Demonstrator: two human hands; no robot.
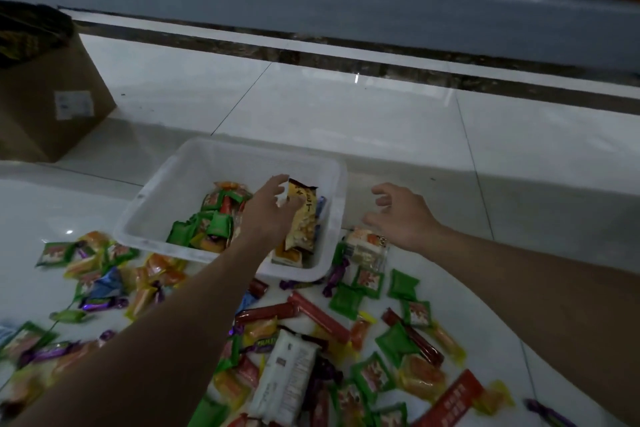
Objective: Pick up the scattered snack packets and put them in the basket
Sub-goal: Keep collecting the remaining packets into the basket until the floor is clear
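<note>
Left hand [272,210] is over the basket [194,180], with its fingers spread. A yellow packet [304,218] stands tilted against the fingertips. I cannot tell if the hand pinches it or just touches it, because the thumb is hidden.

Right hand [401,215] floats just right of the basket. Its fingers are apart and loose, and it holds nothing.

Some green and orange packets [214,218] lie inside the basket. The left arm covers part of the basket's near rim. Many more snack packets [343,302] lie all over the floor [346,114] in front of the basket and on both sides of it. Behind the basket the floor tiles are bare.

A brown box [52,107] left of the basket is cut off by the picture edge.

The yellow packet has dark marks on it. A long white packet [287,378] in front of the basket has print. Both are too blurry to read.
</note>
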